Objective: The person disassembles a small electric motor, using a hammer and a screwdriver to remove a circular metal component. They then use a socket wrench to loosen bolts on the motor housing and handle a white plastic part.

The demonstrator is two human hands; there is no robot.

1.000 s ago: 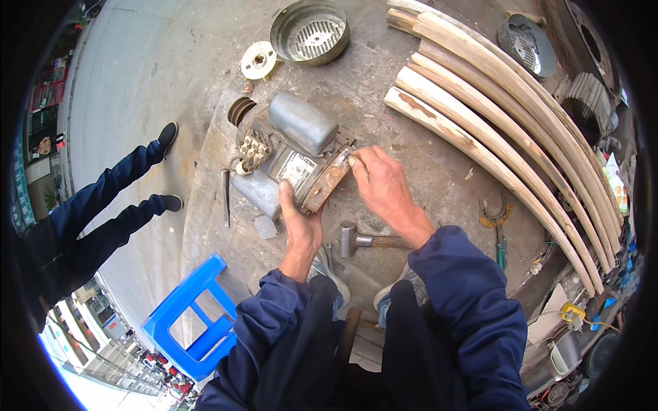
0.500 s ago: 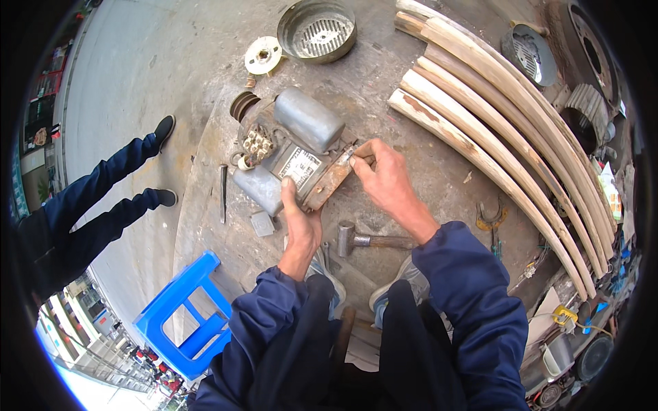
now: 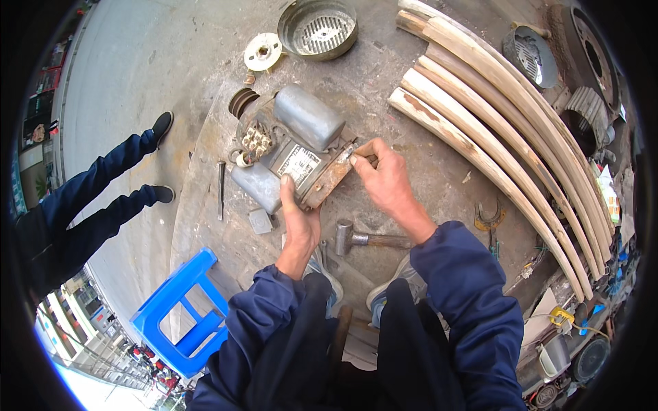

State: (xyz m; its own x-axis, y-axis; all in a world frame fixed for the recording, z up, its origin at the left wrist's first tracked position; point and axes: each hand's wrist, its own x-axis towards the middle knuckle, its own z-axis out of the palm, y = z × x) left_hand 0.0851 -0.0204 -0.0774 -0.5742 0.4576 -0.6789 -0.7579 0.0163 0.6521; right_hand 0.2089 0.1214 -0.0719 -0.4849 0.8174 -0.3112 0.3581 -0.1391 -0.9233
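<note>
On the concrete floor lies an electric motor (image 3: 277,164) with a grooved pulley, two grey capacitor covers and exposed terminals. My left hand (image 3: 300,222) grips its near edge, the thumb on top beside the label and the fingers hidden underneath. Along the motor's right side runs a rusty metal foot rail (image 3: 329,183). At the far end of that rail, my right hand (image 3: 391,181) is closed in a pinch; whatever sits between its fingertips is too small to make out. A hammer (image 3: 345,238) rests on the floor between my feet and the motor.
A chisel-like bar (image 3: 221,192) and a small grey cover (image 3: 260,221) lie left of my hands. Farther off are a white fan (image 3: 262,52) and a slotted metal cover (image 3: 317,29). Curved wooden poles (image 3: 480,144) stretch along the right. A blue stool (image 3: 181,308) and another person's legs (image 3: 103,205) are left.
</note>
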